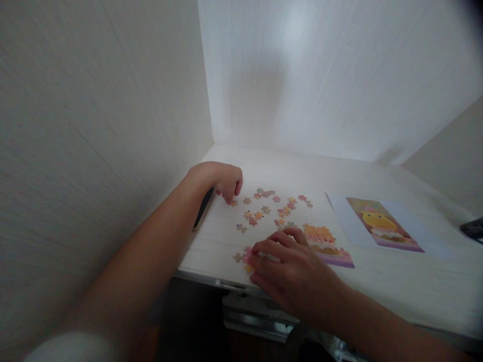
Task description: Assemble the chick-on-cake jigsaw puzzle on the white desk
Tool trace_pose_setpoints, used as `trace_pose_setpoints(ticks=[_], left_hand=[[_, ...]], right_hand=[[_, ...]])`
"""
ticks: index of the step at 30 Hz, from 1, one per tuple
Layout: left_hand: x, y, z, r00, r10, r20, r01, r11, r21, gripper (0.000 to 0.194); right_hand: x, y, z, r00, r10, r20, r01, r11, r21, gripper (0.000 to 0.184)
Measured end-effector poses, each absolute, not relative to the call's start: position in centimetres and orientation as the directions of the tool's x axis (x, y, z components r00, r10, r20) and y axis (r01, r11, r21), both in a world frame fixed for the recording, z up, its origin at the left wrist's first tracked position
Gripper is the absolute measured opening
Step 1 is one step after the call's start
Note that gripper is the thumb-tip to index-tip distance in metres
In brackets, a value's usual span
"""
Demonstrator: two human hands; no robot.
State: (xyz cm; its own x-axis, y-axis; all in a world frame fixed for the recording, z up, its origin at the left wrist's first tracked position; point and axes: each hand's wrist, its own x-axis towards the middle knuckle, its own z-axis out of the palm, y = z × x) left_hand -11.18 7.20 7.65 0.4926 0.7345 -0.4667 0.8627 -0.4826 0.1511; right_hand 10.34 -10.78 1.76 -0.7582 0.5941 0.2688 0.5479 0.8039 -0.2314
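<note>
My left hand (225, 182) bends down at the far left of the white table, its fingers curled and their tips closed on a small orange puzzle piece (234, 203). Nearer the front edge, my right hand (289, 264) has its thumb and fingers bent over a small cluster of pink and yellow puzzle pieces (247, 255), gripping it and partly hiding it. Just beyond the right hand lies a joined puzzle section (320, 239) showing an orange cake with a purple base. Several loose puzzle pieces (258, 215) lie scattered between the two hands.
A printed sheet (383, 223) with a yellow character on a cake lies to the right. A dark flat object (204, 207) rests by the left wall, partly behind my left arm. Pale panels (302, 75) enclose the table (400, 286). A black object (472, 229) stands at the right edge.
</note>
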Motion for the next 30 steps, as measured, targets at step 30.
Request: trace_pose_setpoints(ticks=[30], left_hand=[[-5.5, 3.6, 6.3, 0.763, 0.158, -0.627, 0.646, -0.219, 0.731, 0.020]], right_hand=[[11.5, -11.3, 0.5, -0.671, 0.620, 0.406, 0.559, 0.783, -0.272, 0.017]])
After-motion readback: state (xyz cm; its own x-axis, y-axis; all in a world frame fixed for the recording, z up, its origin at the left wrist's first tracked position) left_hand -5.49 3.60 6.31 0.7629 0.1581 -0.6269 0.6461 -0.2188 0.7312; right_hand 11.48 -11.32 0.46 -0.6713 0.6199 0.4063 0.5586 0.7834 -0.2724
